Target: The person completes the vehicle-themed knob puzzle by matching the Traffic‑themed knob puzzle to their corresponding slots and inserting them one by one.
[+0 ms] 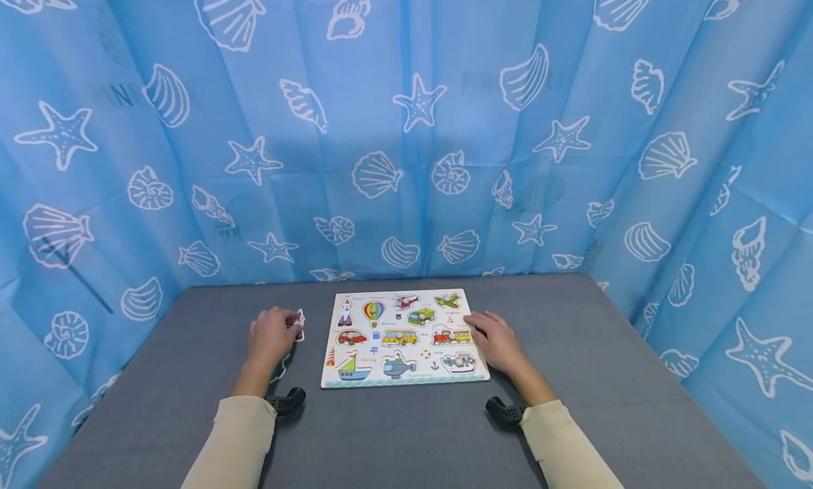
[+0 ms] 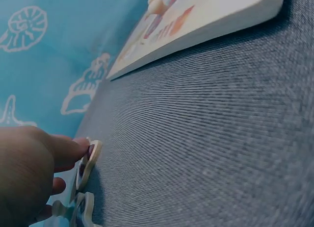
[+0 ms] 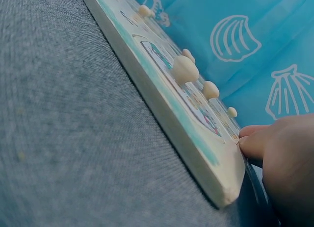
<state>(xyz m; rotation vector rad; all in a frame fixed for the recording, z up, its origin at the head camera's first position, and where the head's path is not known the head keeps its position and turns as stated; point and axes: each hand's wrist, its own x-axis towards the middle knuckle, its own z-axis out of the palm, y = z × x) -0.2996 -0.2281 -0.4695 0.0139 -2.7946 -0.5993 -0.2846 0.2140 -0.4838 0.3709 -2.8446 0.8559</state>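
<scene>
A white-edged wooden puzzle piece (image 1: 300,325) is pinched in the fingers of my left hand (image 1: 269,339), left of the puzzle board (image 1: 375,348). The left wrist view shows this piece (image 2: 89,164) at the fingertips, low over the cloth; its picture is mostly hidden. Beneath the hand lies a second piece (image 2: 86,210) with a knob. On the board are vehicle pictures, among them a red car (image 1: 351,338), a yellow bus (image 1: 399,338) and a train (image 1: 452,336), several with round knobs. My right hand (image 1: 498,343) rests its fingers on the board's right edge.
The grey cloth-covered table (image 1: 394,439) extends around the board. A blue curtain (image 1: 406,192) with white shells and starfish hangs behind and at both sides. Black wrist devices (image 1: 288,401) sit on both wrists, just above the cloth.
</scene>
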